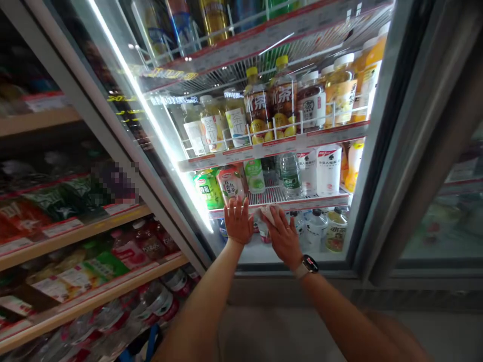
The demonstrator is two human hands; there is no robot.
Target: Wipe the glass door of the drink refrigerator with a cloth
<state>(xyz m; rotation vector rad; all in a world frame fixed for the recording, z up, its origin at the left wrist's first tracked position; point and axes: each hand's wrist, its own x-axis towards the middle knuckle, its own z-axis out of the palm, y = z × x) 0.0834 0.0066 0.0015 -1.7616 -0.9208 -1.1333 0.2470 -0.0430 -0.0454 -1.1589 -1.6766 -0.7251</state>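
My left hand (238, 222) is open, its fingers spread and pointing up, seemingly flat on the glass of a lit drinks fridge (356, 201). Just to its right, my right hand (283, 236) presses a pale cloth (270, 213) at the height of a shelf edge. Part of the cloth is hidden beneath the fingers. A watch (310, 263) sits on my right wrist. Behind the hands stand a red drink pack (230, 182), a green drink pack (208, 189) and a clear water bottle (290, 176).
Bottles with yellow caps (285, 98) line the shelf above. Lower down are more bottles (316, 226). Wooden shelves (132, 221) with packaged goods run along the left, and bottles in plastic wrap (158, 301) lie beneath. A metal door frame (407, 141) stands at right.
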